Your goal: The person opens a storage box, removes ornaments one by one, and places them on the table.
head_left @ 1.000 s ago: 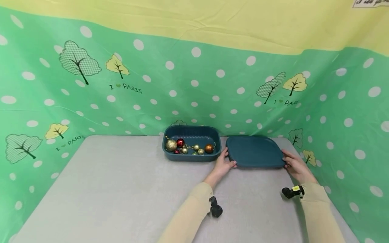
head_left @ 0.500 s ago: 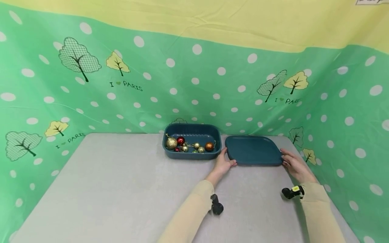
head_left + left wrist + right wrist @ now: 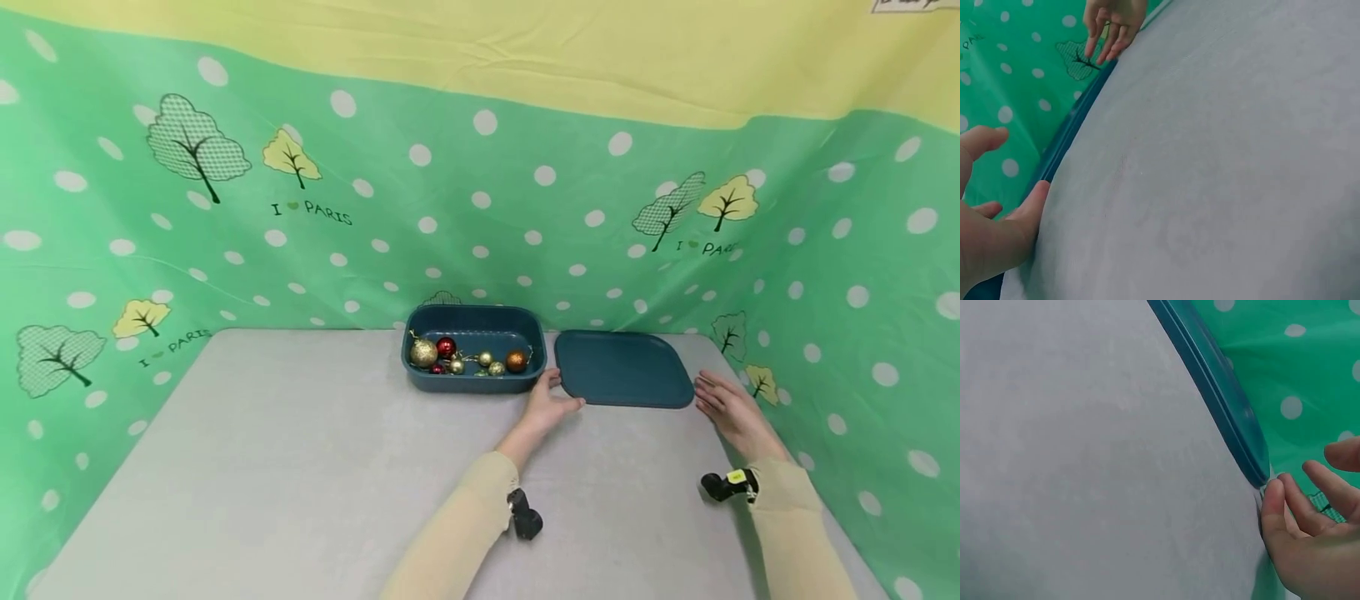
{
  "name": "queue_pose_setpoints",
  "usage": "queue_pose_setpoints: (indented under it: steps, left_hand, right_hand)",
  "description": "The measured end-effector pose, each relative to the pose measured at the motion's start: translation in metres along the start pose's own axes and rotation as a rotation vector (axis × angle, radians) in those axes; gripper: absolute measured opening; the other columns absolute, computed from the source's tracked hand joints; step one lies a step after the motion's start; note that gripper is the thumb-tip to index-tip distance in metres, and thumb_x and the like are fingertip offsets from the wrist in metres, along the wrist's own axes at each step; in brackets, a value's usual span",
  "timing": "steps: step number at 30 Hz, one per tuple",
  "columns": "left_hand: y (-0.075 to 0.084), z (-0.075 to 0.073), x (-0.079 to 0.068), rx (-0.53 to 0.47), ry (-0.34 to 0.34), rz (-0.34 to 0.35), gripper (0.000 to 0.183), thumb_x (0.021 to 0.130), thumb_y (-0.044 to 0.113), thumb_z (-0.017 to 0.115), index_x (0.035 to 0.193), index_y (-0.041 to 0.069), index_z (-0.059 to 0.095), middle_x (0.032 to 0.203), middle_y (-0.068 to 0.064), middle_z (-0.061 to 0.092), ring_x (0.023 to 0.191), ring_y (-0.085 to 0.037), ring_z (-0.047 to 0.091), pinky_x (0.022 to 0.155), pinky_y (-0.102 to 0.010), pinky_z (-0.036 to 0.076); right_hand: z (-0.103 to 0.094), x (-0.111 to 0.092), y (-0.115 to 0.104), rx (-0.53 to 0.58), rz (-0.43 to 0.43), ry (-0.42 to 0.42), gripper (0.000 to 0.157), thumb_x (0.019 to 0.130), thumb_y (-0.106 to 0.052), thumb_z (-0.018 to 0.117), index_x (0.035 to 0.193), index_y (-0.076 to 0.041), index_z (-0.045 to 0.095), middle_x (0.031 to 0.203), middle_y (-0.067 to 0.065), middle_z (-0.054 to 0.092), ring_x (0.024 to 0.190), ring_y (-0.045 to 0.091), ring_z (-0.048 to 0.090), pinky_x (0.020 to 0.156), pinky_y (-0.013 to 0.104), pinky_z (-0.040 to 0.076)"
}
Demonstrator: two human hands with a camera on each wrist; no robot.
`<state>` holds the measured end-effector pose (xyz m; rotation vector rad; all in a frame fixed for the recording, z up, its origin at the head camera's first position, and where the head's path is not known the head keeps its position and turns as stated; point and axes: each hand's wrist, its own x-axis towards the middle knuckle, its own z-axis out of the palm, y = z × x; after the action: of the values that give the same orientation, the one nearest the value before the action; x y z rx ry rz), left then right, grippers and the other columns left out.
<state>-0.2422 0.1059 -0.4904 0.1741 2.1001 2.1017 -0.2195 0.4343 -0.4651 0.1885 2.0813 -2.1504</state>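
Closest to us, two pale sleeves [image 3: 457, 525] come in over the grey table [image 3: 262, 467], each wrist wearing a little black camera [image 3: 527, 522]. Follow the arms up, and here's the left hand [image 3: 546, 406], thumb and fingers spread wide around the near left corner of the dark blue lid [image 3: 626, 369], gripping nothing; the thumb is right up at the edge, and whether it makes contact is hard to call. Across on the other end, the right hand [image 3: 733, 408] has loosely bent fingers, the thumb just beside the lid's right corner, and that hand has hold of nothing either. The lid itself lies flat on the table towards the far right, between the two hands. Just left of it sits the box [image 3: 472, 384], same dark blue, open at the top, and what a colourful load: a big gold ball [image 3: 423, 353] at the left end, a shiny red ball [image 3: 446, 347] next to it, small gold balls [image 3: 485, 358] through the middle, an orange ball [image 3: 516, 361] on the right. Behind it all hangs the green cloth [image 3: 450, 208], white-spotted, printed with trees, yellow along the top.
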Motion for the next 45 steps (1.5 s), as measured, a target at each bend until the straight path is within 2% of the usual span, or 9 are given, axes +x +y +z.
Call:
queue_pose_setpoints:
  steps: [4, 7, 11, 15, 21, 26, 30, 38, 45]
  left_hand:
    - [0.002, -0.003, -0.004, -0.023, -0.056, 0.019, 0.072, 0.079, 0.001, 0.075, 0.141, -0.005, 0.040, 0.136, -0.024, 0.046, 0.096, -0.028, 0.061, 0.080, -0.031, 0.050]
    - [0.006, -0.006, -0.008, -0.045, -0.093, 0.034, 0.073, 0.081, 0.000, 0.074, 0.143, -0.004, 0.037, 0.140, -0.026, 0.042, 0.095, -0.027, 0.063, 0.079, -0.032, 0.051]
    - [0.015, -0.009, -0.014, -0.049, -0.142, 0.043, 0.074, 0.083, 0.002, 0.073, 0.146, -0.002, 0.035, 0.145, -0.025, 0.037, 0.107, -0.031, 0.061, 0.085, -0.034, 0.051]
    - [0.023, -0.010, -0.021, -0.005, -0.180, 0.044, 0.074, 0.083, 0.005, 0.074, 0.147, 0.002, 0.036, 0.146, -0.022, 0.037, 0.109, -0.029, 0.061, 0.085, -0.033, 0.051]
    - [0.028, -0.021, -0.028, 0.018, -0.238, 0.056, 0.072, 0.085, 0.007, 0.074, 0.147, 0.006, 0.038, 0.147, -0.021, 0.036, 0.108, -0.027, 0.061, 0.084, -0.032, 0.051]
    - [0.028, -0.041, -0.033, 0.008, -0.310, 0.061, 0.070, 0.087, 0.005, 0.071, 0.148, 0.006, 0.036, 0.148, -0.023, 0.035, 0.113, -0.030, 0.059, 0.088, -0.033, 0.050]
    - [0.025, -0.057, -0.038, 0.006, -0.354, 0.060, 0.070, 0.087, 0.002, 0.070, 0.148, 0.004, 0.035, 0.148, -0.024, 0.034, 0.114, -0.035, 0.058, 0.089, -0.034, 0.050]
    - [0.022, -0.088, -0.047, -0.015, -0.379, 0.038, 0.071, 0.089, 0.003, 0.069, 0.149, 0.005, 0.032, 0.149, -0.023, 0.033, 0.116, -0.033, 0.057, 0.090, -0.035, 0.050]
    - [0.017, -0.118, -0.049, -0.070, -0.401, 0.011, 0.072, 0.089, 0.002, 0.068, 0.150, 0.007, 0.030, 0.148, -0.024, 0.033, 0.115, -0.031, 0.058, 0.090, -0.036, 0.049]
  right_hand:
    - [0.008, -0.004, -0.003, -0.140, -0.022, 0.028, 0.060, 0.105, -0.017, 0.039, 0.153, 0.003, 0.009, 0.156, 0.021, 0.014, 0.117, 0.005, 0.043, 0.104, 0.028, 0.033]
    - [0.014, -0.006, -0.004, -0.200, -0.077, 0.025, 0.056, 0.104, -0.015, 0.041, 0.152, 0.004, 0.018, 0.145, 0.014, 0.033, 0.115, 0.005, 0.045, 0.101, 0.027, 0.036]
    - [0.020, -0.009, -0.007, -0.153, -0.162, -0.047, 0.049, 0.104, -0.011, 0.042, 0.150, 0.002, 0.028, 0.126, -0.013, 0.050, 0.111, -0.001, 0.051, 0.092, 0.019, 0.042]
    - [0.030, -0.012, -0.011, -0.109, -0.198, -0.135, 0.047, 0.105, -0.012, 0.043, 0.148, 0.003, 0.032, 0.119, -0.021, 0.054, 0.110, -0.002, 0.055, 0.091, 0.017, 0.043]
    - [0.050, -0.014, -0.016, -0.118, -0.202, -0.235, 0.047, 0.105, -0.014, 0.043, 0.146, 0.006, 0.033, 0.125, -0.013, 0.055, 0.114, 0.004, 0.056, 0.093, 0.019, 0.043]
    - [0.068, -0.012, -0.017, -0.141, -0.202, -0.289, 0.039, 0.105, -0.015, 0.042, 0.142, -0.001, 0.043, 0.126, -0.012, 0.056, 0.117, 0.009, 0.055, 0.094, 0.021, 0.044]
    - [0.084, -0.011, -0.016, -0.169, -0.196, -0.314, 0.043, 0.105, -0.015, 0.043, 0.143, 0.006, 0.039, 0.126, -0.011, 0.056, 0.119, 0.015, 0.055, 0.094, 0.024, 0.045]
    - [0.120, -0.009, -0.017, -0.221, -0.166, -0.312, 0.049, 0.104, -0.015, 0.047, 0.141, 0.014, 0.034, 0.140, 0.026, 0.041, 0.118, 0.021, 0.056, 0.097, 0.035, 0.045]
    - [0.147, -0.004, -0.014, -0.222, -0.159, -0.319, 0.047, 0.102, -0.011, 0.049, 0.140, 0.013, 0.038, 0.142, 0.034, 0.035, 0.121, 0.030, 0.053, 0.098, 0.037, 0.044]
